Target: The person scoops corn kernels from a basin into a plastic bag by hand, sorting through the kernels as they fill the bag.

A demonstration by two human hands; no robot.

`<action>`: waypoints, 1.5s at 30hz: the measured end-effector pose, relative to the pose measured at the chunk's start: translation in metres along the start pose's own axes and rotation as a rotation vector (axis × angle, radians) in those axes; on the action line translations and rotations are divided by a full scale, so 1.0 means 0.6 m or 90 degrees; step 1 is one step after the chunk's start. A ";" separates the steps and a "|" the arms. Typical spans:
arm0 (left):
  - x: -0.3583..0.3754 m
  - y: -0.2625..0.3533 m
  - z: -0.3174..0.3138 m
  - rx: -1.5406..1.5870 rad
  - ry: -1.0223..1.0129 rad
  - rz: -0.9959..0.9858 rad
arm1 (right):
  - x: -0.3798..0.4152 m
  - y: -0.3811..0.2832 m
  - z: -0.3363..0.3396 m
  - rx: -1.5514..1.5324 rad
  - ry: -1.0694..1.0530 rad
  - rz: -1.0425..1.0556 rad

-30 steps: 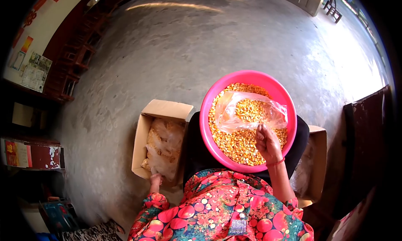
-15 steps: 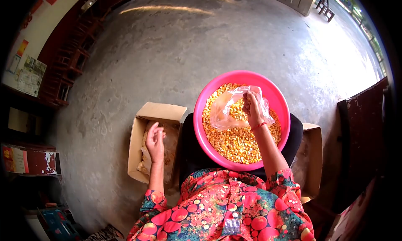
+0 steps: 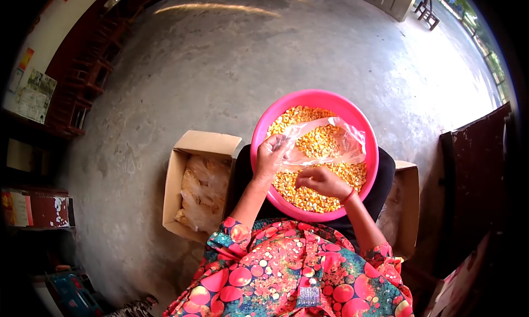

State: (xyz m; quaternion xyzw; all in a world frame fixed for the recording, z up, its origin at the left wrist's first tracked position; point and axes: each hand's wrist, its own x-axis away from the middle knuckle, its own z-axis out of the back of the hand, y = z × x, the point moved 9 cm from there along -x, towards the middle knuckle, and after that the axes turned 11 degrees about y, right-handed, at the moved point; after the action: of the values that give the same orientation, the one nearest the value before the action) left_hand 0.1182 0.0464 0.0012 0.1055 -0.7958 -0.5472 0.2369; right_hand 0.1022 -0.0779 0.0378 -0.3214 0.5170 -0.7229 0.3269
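Observation:
A pink basin [image 3: 370,176] full of yellow corn kernels [image 3: 317,199] rests on my lap. At its left side, my left hand [image 3: 271,156] is closed on the edge of a clear plastic bag [image 3: 352,143]. The bag stretches rightward across the basin, and kernels show in or through it. My right hand [image 3: 324,182], with a red band at the wrist, hangs low over the kernels just below the bag. Its fingers curl in and point left; what they hold, if anything, is hidden.
Left of my legs stands an open cardboard box [image 3: 172,193] containing filled clear bags [image 3: 204,187]. Another cardboard box [image 3: 410,207] is on my right, partly hidden by my leg. Wooden chairs [image 3: 99,71] line the left wall, and dark furniture [image 3: 476,173] stands at right.
My left hand has moved from above the left box to the bag's left edge and grips it. My right hand has let go of the bag and dropped lower over the kernels.

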 end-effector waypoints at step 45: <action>0.120 -0.021 0.496 -0.466 0.444 -0.158 | -0.026 0.058 0.160 -0.520 0.408 -0.151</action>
State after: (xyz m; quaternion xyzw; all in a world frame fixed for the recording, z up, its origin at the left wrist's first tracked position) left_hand -0.0920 0.2554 -0.0773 0.2856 -0.4077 -0.7460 0.4425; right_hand 0.1931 -0.1257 0.0273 -0.2414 0.7907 -0.5564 -0.0832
